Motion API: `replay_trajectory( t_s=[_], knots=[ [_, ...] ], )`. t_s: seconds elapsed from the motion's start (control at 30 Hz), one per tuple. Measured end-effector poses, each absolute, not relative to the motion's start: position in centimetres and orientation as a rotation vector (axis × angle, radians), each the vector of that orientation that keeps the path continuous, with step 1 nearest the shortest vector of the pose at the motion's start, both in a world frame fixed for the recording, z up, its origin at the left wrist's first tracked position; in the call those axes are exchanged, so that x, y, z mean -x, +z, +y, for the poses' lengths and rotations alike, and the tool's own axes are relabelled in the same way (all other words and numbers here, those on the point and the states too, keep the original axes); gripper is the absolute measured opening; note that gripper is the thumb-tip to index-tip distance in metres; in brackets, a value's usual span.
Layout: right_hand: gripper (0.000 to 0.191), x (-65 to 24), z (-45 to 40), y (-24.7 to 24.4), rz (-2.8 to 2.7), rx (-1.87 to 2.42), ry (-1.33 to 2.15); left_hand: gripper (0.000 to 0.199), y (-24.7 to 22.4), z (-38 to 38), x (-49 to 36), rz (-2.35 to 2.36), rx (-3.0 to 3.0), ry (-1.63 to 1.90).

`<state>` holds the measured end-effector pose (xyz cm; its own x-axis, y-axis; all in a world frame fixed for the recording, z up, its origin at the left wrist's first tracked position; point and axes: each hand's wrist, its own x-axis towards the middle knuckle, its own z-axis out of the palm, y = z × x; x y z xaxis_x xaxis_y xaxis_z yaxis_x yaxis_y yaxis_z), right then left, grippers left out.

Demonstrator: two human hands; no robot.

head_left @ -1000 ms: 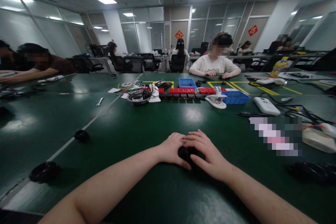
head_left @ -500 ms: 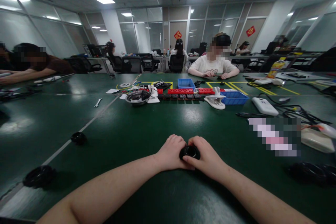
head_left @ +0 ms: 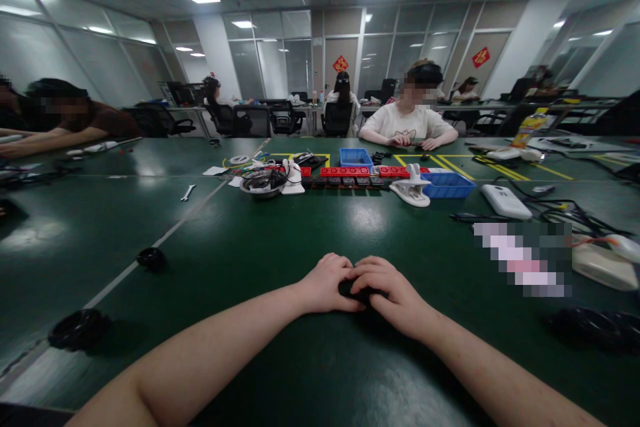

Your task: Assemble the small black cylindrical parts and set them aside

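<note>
A small round black thing (head_left: 367,294) is between my two hands near the middle of the table's front part. My left hand (head_left: 326,284) curls around its left side, thumb at the near edge. From the right, my right hand (head_left: 397,292) bends over it, fingers across the top and thumb in front. The fingers cover most of it, so its exact kind cannot be made out. To the left lie a black coil (head_left: 151,258) and a larger black coil (head_left: 80,330), both apart from my hands.
A green table (head_left: 240,233) holds a wrench (head_left: 188,193), a metal bowl (head_left: 263,185), red power strips (head_left: 345,172), a white clip stand (head_left: 412,190), a blue bin (head_left: 447,185) and a white box (head_left: 506,201). More black coils (head_left: 595,328) lie right. A person (head_left: 413,113) sits opposite.
My right hand has shifted from the side of the black thing to over its top, hiding the round hole that showed before. My left hand stays around it.
</note>
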<state>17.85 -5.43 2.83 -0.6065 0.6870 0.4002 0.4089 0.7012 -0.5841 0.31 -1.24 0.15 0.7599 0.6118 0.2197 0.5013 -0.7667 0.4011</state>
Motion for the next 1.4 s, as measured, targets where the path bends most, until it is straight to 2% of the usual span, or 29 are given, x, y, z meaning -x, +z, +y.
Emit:
replay_trajectory(
  t_s=[0.17, 0.3, 0.43, 0.6, 0.67, 0.83, 0.97, 1.13, 1.27, 1.33, 1.4],
  knots=[
    [0.020, -17.8, -6.0, 3.0, -2.341, 0.882, 0.483, 0.044, 0.2, -1.4, -0.3, 0.861, -2.636, 0.456],
    [0.028, -17.8, -5.9, 2.9, -2.231, 0.994, 0.389, 0.064, 0.2, -1.8, -0.4, 0.919, -2.573, 0.502],
    [0.033, -18.0, -5.4, 2.2, -2.114, 1.181, 0.334, 0.068, 0.4, -2.6, -0.7, 1.043, -2.521, 0.541],
    [0.022, -17.5, -5.2, 1.9, -2.117, 1.330, 0.349, 0.074, 0.2, -3.5, -1.4, 1.117, -2.528, 0.560],
    [0.020, -17.3, -5.2, 2.0, -2.120, 1.340, 0.352, 0.071, 0.0, -3.6, -1.6, 1.141, -2.541, 0.585],
    [0.017, -17.3, -5.4, 2.5, -2.125, 1.333, 0.345, 0.049, -0.1, -3.2, -1.6, 1.189, -2.512, 0.591],
    [0.015, -17.6, -5.5, 2.8, -2.158, 1.245, 0.392, 0.042, 0.2, -2.8, -1.2, 1.117, -2.483, 0.584],
    [0.030, -17.7, -5.8, 3.3, -2.248, 0.989, 0.517, 0.039, 0.2, -1.9, -0.6, 0.887, -2.520, 0.546],
    [0.029, -17.5, -6.2, 3.4, -2.310, 0.855, 0.561, 0.029, 0.1, -1.5, -0.4, 0.812, -2.572, 0.492],
    [0.026, -17.4, -6.5, 3.4, -2.331, 0.839, 0.540, 0.028, 0.1, -1.5, -0.4, 0.814, -2.586, 0.460],
    [0.024, -17.4, -6.6, 3.5, -2.333, 0.832, 0.498, 0.039, 0.2, -1.6, -0.4, 0.821, -2.578, 0.451]
  ],
)
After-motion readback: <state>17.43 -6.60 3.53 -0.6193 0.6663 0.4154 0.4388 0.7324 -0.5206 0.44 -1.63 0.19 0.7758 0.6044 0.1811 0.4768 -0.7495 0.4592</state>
